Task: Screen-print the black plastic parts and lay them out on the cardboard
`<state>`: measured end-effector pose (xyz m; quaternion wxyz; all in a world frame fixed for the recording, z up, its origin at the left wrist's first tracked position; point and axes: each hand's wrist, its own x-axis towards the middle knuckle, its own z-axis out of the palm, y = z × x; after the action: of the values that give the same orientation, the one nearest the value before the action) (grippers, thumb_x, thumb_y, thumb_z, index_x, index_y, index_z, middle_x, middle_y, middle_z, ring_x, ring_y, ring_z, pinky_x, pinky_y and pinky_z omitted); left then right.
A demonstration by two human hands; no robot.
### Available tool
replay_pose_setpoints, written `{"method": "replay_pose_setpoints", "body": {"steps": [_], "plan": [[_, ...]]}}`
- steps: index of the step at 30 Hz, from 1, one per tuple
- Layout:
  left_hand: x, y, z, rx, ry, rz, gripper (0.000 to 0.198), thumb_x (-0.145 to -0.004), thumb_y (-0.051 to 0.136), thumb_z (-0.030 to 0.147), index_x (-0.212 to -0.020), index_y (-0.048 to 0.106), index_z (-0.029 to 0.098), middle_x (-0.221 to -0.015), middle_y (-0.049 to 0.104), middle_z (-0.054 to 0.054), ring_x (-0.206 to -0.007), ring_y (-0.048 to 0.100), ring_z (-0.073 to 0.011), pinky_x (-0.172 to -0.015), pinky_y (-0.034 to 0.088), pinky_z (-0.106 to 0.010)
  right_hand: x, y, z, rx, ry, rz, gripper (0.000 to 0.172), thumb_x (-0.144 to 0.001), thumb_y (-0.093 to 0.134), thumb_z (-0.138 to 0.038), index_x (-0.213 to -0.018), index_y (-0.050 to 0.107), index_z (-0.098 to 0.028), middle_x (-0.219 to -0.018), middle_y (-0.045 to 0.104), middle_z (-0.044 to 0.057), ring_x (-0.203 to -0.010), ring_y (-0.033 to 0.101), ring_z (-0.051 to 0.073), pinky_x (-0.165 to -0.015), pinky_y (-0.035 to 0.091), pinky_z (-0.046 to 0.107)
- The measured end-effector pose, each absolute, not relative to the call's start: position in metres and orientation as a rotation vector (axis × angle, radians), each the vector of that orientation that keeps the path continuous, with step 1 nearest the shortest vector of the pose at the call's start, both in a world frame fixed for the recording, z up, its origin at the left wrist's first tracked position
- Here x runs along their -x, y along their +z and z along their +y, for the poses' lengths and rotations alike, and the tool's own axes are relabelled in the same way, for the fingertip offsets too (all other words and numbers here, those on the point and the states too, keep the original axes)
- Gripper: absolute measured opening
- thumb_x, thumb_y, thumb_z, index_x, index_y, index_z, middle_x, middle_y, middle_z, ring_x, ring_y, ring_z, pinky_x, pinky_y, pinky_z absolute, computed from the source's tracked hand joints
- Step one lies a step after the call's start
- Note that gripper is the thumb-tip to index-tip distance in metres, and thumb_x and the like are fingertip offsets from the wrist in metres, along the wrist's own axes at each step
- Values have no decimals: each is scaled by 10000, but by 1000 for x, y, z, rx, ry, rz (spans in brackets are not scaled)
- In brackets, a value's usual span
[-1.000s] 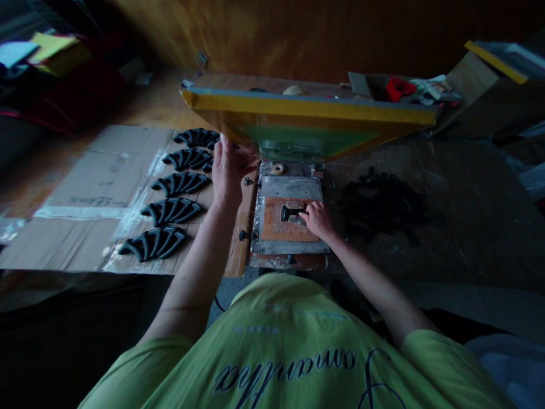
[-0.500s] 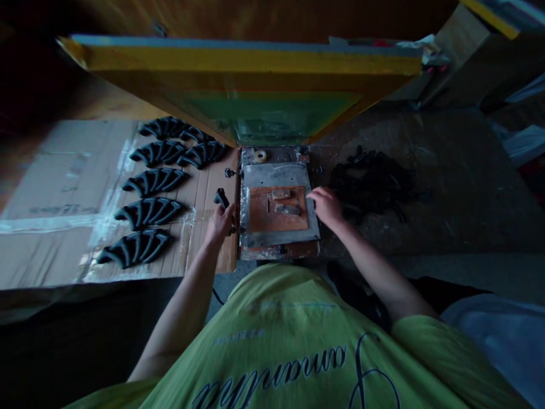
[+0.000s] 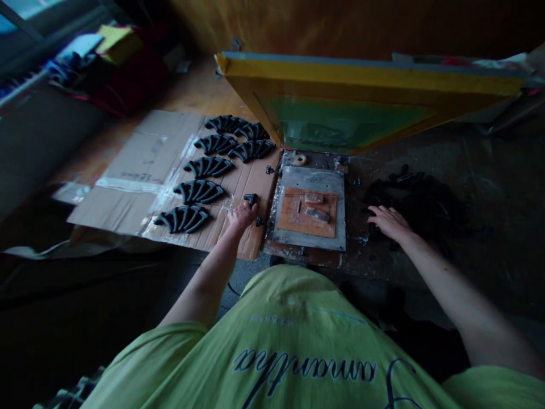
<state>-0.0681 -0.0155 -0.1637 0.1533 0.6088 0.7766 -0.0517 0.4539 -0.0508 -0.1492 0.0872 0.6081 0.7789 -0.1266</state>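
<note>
My left hand (image 3: 242, 216) is closed on a small black plastic part (image 3: 251, 199), whose thick end sticks out past the fingers, over the cardboard (image 3: 140, 150). Rows of similar curved black parts (image 3: 184, 219) lie fanned in groups to its left. On the right, my right hand (image 3: 389, 220) reaches to the near left edge of a dark heap of black parts (image 3: 421, 199). Its fingers are stretched out and slightly apart; dark pieces show under them. Between the hands sits a grey metal plate (image 3: 343, 227) bearing a reddish-brown board (image 3: 293, 221) with small blocks (image 3: 317, 215) on it.
A yellow-edged screen frame (image 3: 366, 65) with a green mesh (image 3: 340, 116) stands tilted up behind the plate. A tape roll (image 3: 300, 159) lies at the plate's far edge. Black clamp knobs (image 3: 269, 170) stand along its left side. A red box (image 3: 123, 85) is at the far left.
My view has turned left. My left hand has carried the black part leftward, lower over the cardboard. My right hand has moved right, from the plate's edge to the heap, its fingers spreading.
</note>
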Motion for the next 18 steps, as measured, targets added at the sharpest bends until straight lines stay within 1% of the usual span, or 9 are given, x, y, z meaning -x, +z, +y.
{"method": "replay_pose_setpoints", "body": {"steps": [2,5,6,8,10,12,14,18], "plan": [[71,-161,-18,-1721,-119,2260,648,-961,383,584,-1243,613,48,-1196,659,-323,-1143,637,-435,-966,433,-532,-455,-146,-54,-1806,-360,2339,312,-817,552,-115,-912,768,-319,-1424,597,26,-1325,474,279,-1088,373,496],[75,-149,-19,-1649,-69,2337,677,-969,344,605,-1214,615,36,-1205,647,-331,-1140,631,-426,-941,447,-513,-454,-142,-61,-1873,-292,2394,427,-867,446,-97,-1102,736,-304,-1425,599,38,-1308,455,265,-1045,384,463],[76,-144,-18,-1626,-42,2361,667,-976,327,601,-1202,621,47,-1206,651,-321,-1137,632,-414,-933,454,-502,-452,-141,-62,-1929,-251,2402,462,-872,421,-85,-1161,716,-293,-1394,621,54,-1303,453,264,-1034,384,456],[76,-132,-13,-1599,28,2398,629,-989,298,583,-1167,641,86,-1194,669,-282,-1119,642,-384,-916,469,-470,-446,-139,-62,-2055,-152,2388,495,-862,407,-60,-1210,693,-266,-1297,671,90,-1297,457,268,-1031,375,447],[73,-119,-5,-1612,126,2422,596,-996,284,569,-1121,663,127,-1157,692,-239,-1093,653,-354,-900,480,-433,-437,-139,-61,-2110,-103,2362,496,-841,410,-33,-1186,699,-240,-1210,694,114,-1263,492,273,-1028,372,436],[68,-107,1,-1663,206,2414,583,-1001,270,558,-1091,676,150,-1109,705,-218,-1071,660,-338,-887,487,-414,-430,-139,-61,-2104,-160,2327,476,-831,404,-15,-1123,718,-224,-1167,699,113,-1170,556,266,-990,395,409],[63,-97,5,-1700,255,2397,579,-1002,267,550,-1081,684,156,-1090,706,-218,-1061,661,-340,-878,492,-419,-424,-140,-62,-2143,-257,2285,465,-841,392,-10,-1090,723,-222,-1168,694,100,-1087,597,247,-930,426,372],[68,-94,6,-1691,278,2317,592,-1003,253,527,-1116,686,139,-1095,700,-231,-1057,655,-350,-895,491,-457,-423,-141,-67,-2440,-293,2213,402,-907,401,-75,-1129,703,-219,-1166,680,95,-1064,616,236,-870,462,339]]}}
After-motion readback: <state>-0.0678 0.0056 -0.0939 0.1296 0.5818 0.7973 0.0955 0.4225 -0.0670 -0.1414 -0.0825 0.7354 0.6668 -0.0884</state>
